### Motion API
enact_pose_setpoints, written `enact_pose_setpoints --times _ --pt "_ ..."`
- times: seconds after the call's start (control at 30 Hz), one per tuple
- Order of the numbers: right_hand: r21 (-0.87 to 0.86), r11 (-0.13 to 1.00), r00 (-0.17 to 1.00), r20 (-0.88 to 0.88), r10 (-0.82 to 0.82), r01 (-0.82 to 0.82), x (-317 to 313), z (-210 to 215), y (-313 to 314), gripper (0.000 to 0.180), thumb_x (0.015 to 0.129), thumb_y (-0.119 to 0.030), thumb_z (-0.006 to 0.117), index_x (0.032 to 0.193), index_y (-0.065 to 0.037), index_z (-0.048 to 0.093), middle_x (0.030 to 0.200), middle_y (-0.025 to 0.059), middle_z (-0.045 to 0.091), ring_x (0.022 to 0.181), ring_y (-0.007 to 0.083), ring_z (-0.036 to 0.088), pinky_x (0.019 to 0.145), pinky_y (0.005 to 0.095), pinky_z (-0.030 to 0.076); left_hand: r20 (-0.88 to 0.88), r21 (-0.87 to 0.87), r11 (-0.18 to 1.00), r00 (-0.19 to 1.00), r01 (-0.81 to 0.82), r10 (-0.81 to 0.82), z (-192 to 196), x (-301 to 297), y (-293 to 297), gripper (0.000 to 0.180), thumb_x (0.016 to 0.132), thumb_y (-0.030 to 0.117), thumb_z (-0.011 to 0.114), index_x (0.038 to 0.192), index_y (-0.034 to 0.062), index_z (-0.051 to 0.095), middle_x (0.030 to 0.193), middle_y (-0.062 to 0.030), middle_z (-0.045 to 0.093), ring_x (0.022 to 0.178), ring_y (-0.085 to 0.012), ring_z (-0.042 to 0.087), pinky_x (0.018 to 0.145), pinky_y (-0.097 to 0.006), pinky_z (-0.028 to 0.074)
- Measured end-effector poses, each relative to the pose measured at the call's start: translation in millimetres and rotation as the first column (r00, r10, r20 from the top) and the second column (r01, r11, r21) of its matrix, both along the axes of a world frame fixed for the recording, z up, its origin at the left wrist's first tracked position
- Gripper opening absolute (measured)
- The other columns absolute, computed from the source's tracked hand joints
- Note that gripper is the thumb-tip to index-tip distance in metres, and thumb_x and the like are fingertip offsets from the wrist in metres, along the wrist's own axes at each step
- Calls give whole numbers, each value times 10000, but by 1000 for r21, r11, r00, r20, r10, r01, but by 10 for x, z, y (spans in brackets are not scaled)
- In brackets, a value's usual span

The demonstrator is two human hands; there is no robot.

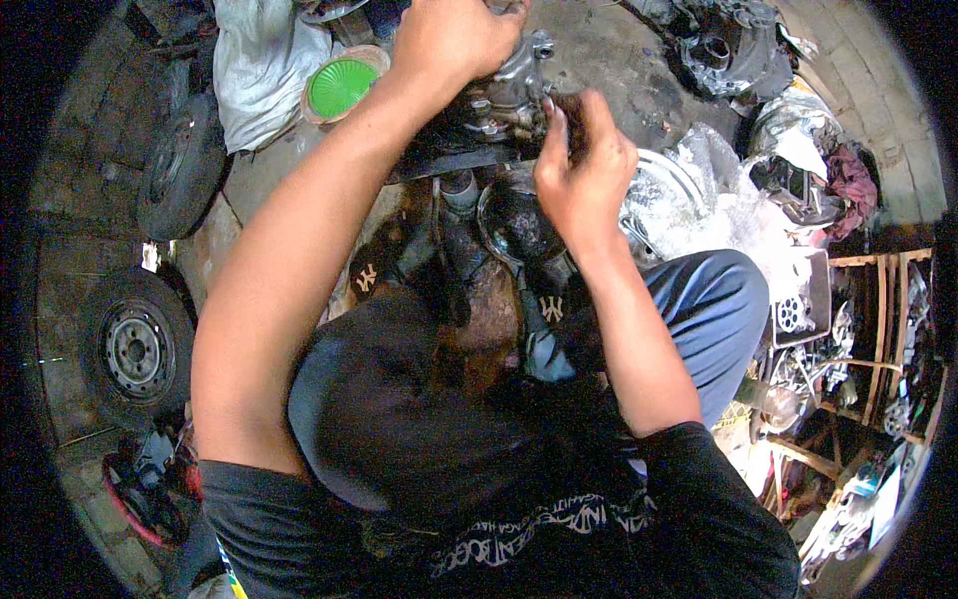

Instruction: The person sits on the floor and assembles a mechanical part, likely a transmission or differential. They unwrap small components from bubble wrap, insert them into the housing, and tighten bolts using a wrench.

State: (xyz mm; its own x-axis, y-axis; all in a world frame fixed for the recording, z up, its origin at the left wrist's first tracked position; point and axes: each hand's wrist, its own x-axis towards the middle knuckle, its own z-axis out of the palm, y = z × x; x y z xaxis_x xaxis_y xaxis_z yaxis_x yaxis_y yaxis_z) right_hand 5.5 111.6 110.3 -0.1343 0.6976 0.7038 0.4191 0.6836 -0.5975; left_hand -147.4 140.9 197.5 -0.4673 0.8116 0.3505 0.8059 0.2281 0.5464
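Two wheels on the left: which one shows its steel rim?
The lower wheel: its grey steel rim and bolt holes face the camera. The upper wheel is tilted, showing mostly black tyre.

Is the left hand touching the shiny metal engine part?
Touching. The head view shows the left hand lying on top of the grey metal engine part, its fingers curled over the upper edge.

Tight spot tbh. Your left hand (pixel 454 35) sits on top of the metal engine casing (pixel 504 95) and your right hand (pixel 579 165) crowds its near-right edge, so no gap between them. Left of the casing you've got the green-lined bowl (pixel 342 85) and white sack (pixel 261 70) blocking. Right side is clogged w/ crumpled plastic wrap (pixel 718 200). Only bare concrete floor (pixel 609 50) beyond the casing looks passable.
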Motion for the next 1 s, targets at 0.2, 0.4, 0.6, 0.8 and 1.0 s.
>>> enact_pose_setpoints --times 0.2,0.4,0.6,0.8,1.0 --pt "-50 999 977 214 5 5 -63 -128 -133 109 881 -101 663 918 -31 587 733 230 658 688 443 664 608 521 513 31 10 999 998 51 -51 117 2 -21 498 832 368 752 1004 -96 699 975 -363 675 977 -493 670 876 -520 546" --pt "-176 981 993 -70 -99 86 -81 48 -63 120 885 -73 662 854 14 586 764 267 657 720 478 655 624 514 504 -3 -48 999 1000 14 -15 15 -53 31 512 827 391 752 941 -106 708 967 -359 678 968 -494 672 861 -519 550" --pt "-168 986 1000 -5 1 -2 -55 -91 -45 119 886 -95 667 869 -9 586 747 267 656 722 487 656 624 541 494 51 -89 995 998 37 -32 135 27 -36 522 838 411 739 951 -98 713 973 -358 678 975 -489 673 860 -517 551" --pt "-197 980 998 64 20 -7 -77 -13 -47 110 878 -68 653 862 7 573 743 273 653 727 494 653 641 548 502 56 -38 998 997 56 -54 133 5 -49 493 838 403 741 995 -63 724 965 -347 684 966 -486 676 864 -519 549" --pt "-169 985 997 81 -4 17 -35 -39 48 95 869 -61 649 879 13 591 753 276 656 749 495 656 655 543 508 46 -72 996 998 44 -40 119 4 0 481 838 391 741 997 -64 724 963 -344 685 963 -484 678 852 -516 556"
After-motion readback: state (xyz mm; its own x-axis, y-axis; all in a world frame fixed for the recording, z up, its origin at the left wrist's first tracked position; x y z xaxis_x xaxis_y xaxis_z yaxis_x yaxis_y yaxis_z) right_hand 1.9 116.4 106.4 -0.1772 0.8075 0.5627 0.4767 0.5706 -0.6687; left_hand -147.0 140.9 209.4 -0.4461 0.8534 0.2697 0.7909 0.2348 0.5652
